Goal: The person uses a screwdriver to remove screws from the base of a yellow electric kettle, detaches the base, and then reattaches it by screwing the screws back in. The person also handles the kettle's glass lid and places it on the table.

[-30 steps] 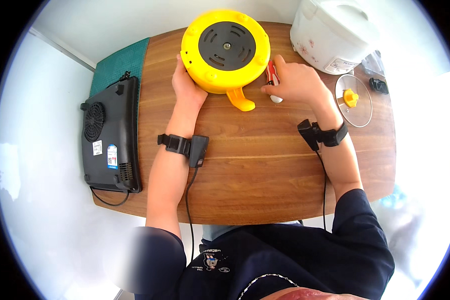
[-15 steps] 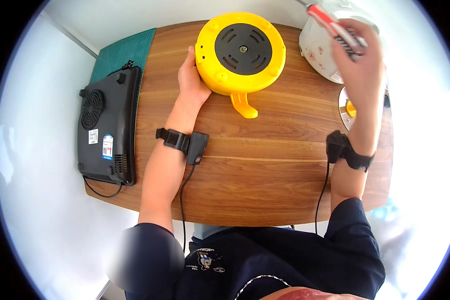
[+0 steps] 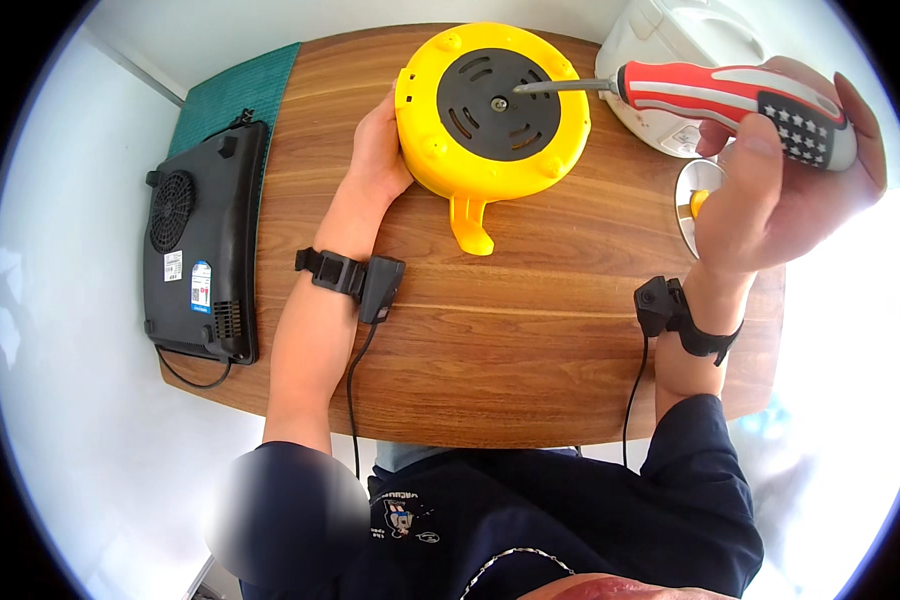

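Observation:
A round yellow electric pot (image 3: 422, 120) rests upside down near the far side of the wooden table, its handle pointing toward me. Set in its underside is a black slotted plate (image 3: 475, 135) with a screw (image 3: 499, 103) at the centre. My left hand (image 3: 378, 150) grips the pot's left side, its fingers partly hidden behind the rim. In my right hand (image 3: 785, 200) is a screwdriver (image 3: 690, 88) with a red, white and black star-patterned handle. Its metal shaft points left across the plate. The tip appears just right of the screw; contact cannot be made out.
A black induction cooker (image 3: 210, 230) lies upside down at the left, partly on a green cutting mat (image 3: 235, 92). At the back right stands a white rice cooker (image 3: 625, 100). A glass lid (image 3: 685, 185) with a yellow knob lies near my right wrist. Cables run from both wrist straps.
My right hand has brought the screwdriver from the upper right across to the pot's base, turning its shaft leftward. The pot has turned slightly, its handle shifting left, with my left hand still on it.

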A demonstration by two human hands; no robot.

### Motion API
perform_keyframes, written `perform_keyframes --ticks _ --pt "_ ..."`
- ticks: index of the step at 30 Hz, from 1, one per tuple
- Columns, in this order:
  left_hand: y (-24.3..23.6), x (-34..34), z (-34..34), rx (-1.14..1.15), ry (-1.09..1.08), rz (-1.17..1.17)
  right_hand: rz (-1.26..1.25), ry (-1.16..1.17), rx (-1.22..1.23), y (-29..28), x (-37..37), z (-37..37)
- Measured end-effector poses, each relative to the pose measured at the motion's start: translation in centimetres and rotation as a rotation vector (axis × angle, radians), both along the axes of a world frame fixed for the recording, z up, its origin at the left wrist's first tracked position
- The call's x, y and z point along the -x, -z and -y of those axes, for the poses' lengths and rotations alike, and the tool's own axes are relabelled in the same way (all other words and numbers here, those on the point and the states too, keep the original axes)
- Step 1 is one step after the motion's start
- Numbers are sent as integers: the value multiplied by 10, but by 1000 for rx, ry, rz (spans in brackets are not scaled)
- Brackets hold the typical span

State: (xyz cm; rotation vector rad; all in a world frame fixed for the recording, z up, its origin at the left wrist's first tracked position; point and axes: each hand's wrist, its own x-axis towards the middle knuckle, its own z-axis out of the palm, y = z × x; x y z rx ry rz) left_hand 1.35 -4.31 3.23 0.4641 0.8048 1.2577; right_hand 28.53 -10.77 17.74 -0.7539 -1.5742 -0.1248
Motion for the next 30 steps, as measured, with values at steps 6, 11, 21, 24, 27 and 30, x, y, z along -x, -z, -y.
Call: perform_keyframes --ticks 6,11,21,24,27,30 --pt "-1 -3 1 -20 47 -16 160 -104 -108 3 -6 -11" --pt "3 1 1 -10 39 -11 231 -145 14 8 1 -11" --pt "1 -1 0 -3 44 -19 229 -86 -21 11 4 -13" --pt "0 -2 0 -2 44 -19 250 -63 -20 12 5 -14" --pt "2 -1 0 -7 40 -31 320 4 26 7 5 -10" --pt "4 1 0 -19 49 -22 272 -69 -26 11 4 -15"
